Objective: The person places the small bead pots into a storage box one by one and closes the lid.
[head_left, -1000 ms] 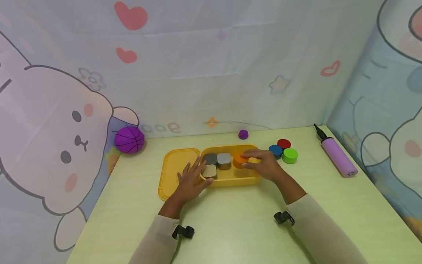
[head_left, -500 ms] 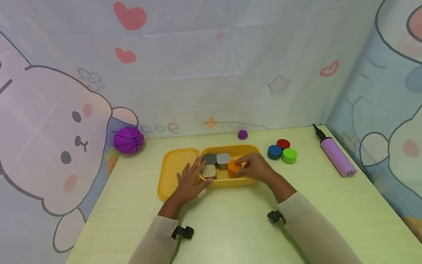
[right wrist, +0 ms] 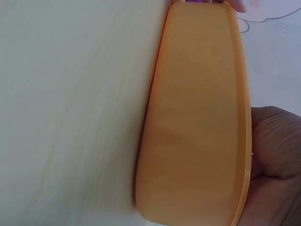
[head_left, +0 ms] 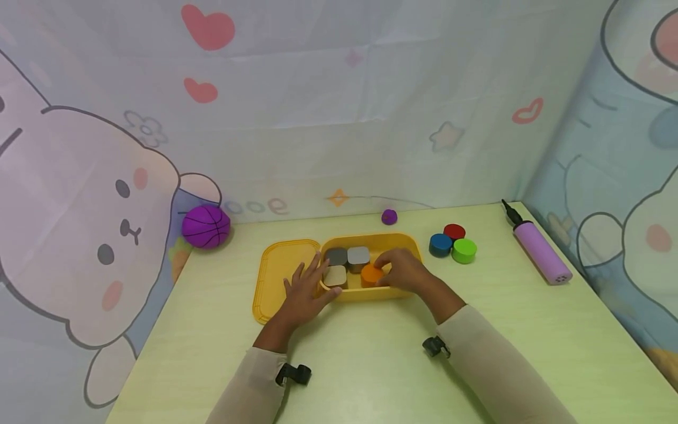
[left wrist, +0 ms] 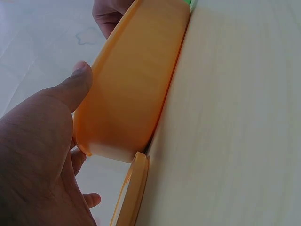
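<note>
A yellow box (head_left: pixel 410 290) stands open at the table's middle, its lid (head_left: pixel 275 271) lying flat to its left. Inside are a dark grey block (head_left: pixel 336 256), a light grey block (head_left: pixel 358 255) and a beige block (head_left: pixel 336 275). My right hand (head_left: pixel 402 271) reaches into the box and pinches an orange disc (head_left: pixel 371 275) low in the front part, right of the beige block. My left hand (head_left: pixel 304 288) rests with straight fingers on the box's left end. In the left wrist view its thumb (left wrist: pixel 80 80) presses the box wall (left wrist: pixel 136 80).
Blue (head_left: pixel 441 244), red (head_left: pixel 454 231) and green (head_left: pixel 464 250) discs sit right of the box. A purple pump (head_left: pixel 540 250) lies far right, a purple ball (head_left: pixel 206 226) far left, a small purple piece (head_left: pixel 389 217) behind the box. Cloth walls close the table's back and sides.
My right hand has carried the orange disc from the box's back right toward the front and left, down beside the beige block. My left hand has stayed in place.
</note>
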Tool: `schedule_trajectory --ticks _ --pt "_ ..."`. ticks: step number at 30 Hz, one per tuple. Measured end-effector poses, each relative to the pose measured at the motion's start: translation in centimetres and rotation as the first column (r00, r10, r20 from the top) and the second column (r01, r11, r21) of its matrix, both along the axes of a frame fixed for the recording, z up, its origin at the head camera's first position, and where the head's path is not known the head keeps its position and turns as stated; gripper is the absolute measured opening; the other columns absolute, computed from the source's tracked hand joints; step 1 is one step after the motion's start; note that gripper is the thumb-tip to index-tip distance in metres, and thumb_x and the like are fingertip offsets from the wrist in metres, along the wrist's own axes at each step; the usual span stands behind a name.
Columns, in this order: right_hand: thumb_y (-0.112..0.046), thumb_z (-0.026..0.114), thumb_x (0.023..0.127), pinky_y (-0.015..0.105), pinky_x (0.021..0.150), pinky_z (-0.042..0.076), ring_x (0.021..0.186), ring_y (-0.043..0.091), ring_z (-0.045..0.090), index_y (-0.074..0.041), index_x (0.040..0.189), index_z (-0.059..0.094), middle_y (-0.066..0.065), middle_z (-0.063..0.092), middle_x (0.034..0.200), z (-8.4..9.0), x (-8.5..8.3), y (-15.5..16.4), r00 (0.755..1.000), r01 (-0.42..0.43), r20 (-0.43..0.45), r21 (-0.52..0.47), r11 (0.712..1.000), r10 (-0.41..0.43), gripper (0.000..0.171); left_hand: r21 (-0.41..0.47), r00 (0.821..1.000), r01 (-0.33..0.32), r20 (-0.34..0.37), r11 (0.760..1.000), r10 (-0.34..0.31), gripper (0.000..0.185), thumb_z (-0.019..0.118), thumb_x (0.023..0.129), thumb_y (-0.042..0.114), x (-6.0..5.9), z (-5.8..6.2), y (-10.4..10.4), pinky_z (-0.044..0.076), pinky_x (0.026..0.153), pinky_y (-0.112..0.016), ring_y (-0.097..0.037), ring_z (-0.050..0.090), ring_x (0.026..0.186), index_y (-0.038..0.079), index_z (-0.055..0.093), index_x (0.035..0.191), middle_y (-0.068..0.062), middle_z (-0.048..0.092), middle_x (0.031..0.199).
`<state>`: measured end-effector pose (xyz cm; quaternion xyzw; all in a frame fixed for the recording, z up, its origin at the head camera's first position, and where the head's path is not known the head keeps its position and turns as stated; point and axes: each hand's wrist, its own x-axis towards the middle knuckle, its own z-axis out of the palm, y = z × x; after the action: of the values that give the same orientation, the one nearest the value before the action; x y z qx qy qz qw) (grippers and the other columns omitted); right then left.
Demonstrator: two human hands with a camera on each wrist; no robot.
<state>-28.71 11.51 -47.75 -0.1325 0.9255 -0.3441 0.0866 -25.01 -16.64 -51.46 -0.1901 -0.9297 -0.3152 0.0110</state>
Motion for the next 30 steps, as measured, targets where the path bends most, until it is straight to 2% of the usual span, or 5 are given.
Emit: schedule_trajectory --ticks 12,20,24,30 --pt "-0.02 0.083 0.08 0.042 0.096 0.055 0.105 0.022 0.066 -0.017 0.101 0.078 0.0 0.075 0.106 0.2 0.2 -0.6 1.0 -0.027 0.005 -0.039 0.999 0.027 0.021 -0.006 1.0 -0.005 -0.008 1.0 0.005 0.077 0.052 0.094 0.064 0.1 0.2 0.1 -0.005 0.104 -0.085 -0.048 0.006 0.152 0.031 0.026 0.158 0.011 0.004 0.169" --pt "-0.018 0.081 0.083 0.042 0.096 0.055 0.107 0.023 0.066 -0.011 0.106 0.076 0.004 0.075 0.11 0.4 0.3 0.0 0.998 -0.051 -0.048 -0.068 0.996 0.047 0.025 -0.007 1.0 -0.011 -0.016 1.0 0.011 0.076 0.052 0.094 0.064 0.1 0.1 0.1 -0.004 0.104 -0.085 -0.048 0.006 0.152 0.031 0.026 0.158 0.011 0.004 0.169" --pt "-0.018 0.079 0.085 0.042 0.093 0.057 0.104 0.024 0.07 -0.008 0.113 0.074 0.009 0.073 0.116 0.6 0.4 0.9 0.999 -0.038 -0.032 -0.131 0.991 0.034 0.03 -0.001 1.0 -0.009 -0.019 1.0 0.009 0.076 0.052 0.094 0.063 0.2 0.2 0.1 -0.004 0.104 -0.085 -0.049 0.007 0.152 0.031 0.026 0.158 0.01 0.005 0.169" --pt "-0.02 0.078 0.087 0.037 0.083 0.061 0.1 0.027 0.074 -0.008 0.116 0.072 0.013 0.069 0.124 0.8 0.7 2.6 1.0 -0.018 -0.03 -0.268 0.963 0.01 0.032 0.003 1.0 -0.01 -0.015 1.0 0.01 0.077 0.052 0.093 0.065 0.2 0.1 0.0 -0.005 0.104 -0.085 -0.048 0.006 0.153 0.03 0.027 0.158 0.009 0.006 0.169"
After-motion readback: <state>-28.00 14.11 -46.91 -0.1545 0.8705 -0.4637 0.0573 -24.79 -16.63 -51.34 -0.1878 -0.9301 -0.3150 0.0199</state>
